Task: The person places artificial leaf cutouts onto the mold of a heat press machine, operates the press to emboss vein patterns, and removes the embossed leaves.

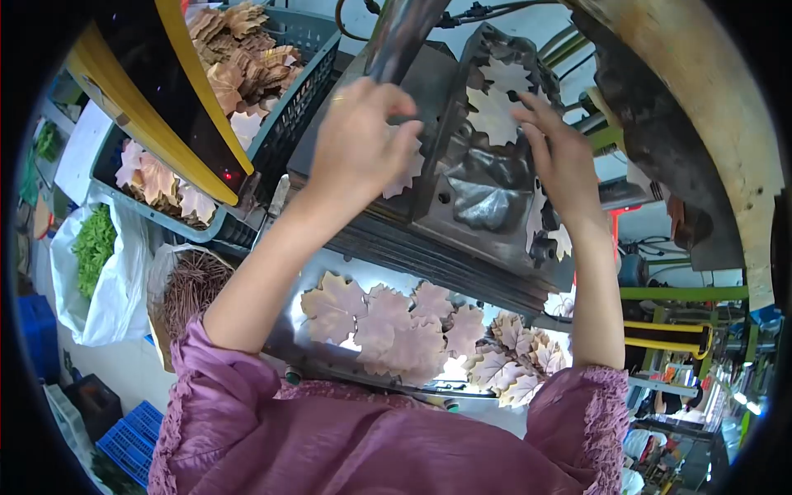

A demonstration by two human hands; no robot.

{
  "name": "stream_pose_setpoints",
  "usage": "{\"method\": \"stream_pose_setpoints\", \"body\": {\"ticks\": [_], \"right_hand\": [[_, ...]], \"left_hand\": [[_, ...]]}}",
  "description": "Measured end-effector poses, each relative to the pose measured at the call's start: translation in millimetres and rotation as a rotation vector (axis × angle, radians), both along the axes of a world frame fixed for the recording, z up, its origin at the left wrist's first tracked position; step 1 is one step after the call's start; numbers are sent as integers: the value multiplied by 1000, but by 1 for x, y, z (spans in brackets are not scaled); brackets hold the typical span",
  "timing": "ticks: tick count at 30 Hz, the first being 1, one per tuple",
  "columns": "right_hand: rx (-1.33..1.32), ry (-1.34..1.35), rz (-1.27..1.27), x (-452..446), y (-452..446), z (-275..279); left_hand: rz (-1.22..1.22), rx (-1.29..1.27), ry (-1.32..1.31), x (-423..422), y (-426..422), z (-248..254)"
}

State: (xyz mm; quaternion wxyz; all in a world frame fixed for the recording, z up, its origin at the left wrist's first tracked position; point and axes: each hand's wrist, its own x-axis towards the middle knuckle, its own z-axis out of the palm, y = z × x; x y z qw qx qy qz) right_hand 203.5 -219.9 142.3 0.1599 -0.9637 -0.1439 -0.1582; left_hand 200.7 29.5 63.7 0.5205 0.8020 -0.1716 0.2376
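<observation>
My left hand (pixel 363 136) is over a dark metal block (pixel 326 124), thumb and forefinger apart with nothing visible between them. Close under its thumb, a flat leaf-shaped piece (pixel 404 175) lies partly hidden on the block. To the right, a metal mould (pixel 491 194) has a leaf-shaped relief. Flat pale leaf pieces, one in the middle (pixel 493 115) and another farther back (pixel 505 76), lie on it. My right hand (pixel 565 157) hovers at the mould's right side, its fingers spread and their tips by the middle piece; whether they touch it I cannot tell.
A green crate (pixel 318 58) at the far left holds stacked leaf pieces. Nearer me, a metal tray (pixel 309 351) carries flat leaves (pixel 404 334) and veined, shaped leaves (pixel 511 355). A yellow-edged black post (pixel 157 91) and a large curved machine part (pixel 660 99) flank the work area.
</observation>
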Motion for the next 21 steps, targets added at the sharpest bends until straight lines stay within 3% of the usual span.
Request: {"method": "stream_pose_setpoints", "body": {"ticks": [2,6,11,17,21], "right_hand": [[-9,45,-4,-9,1,2],[-246,-177,224,-2,-13,-1],[-341,-214,416,1,-24,9],[-286,-211,308,6,-50,-9],[-231,-199,211,37,-77,-17]], "left_hand": [[111,68,-36,-2,9,-14],[251,372,-143,4,21,-37],[197,353,-134,0,22,-33],[166,307,-71,-2,25,-23],[-75,-42,282,-13,27,12]]}}
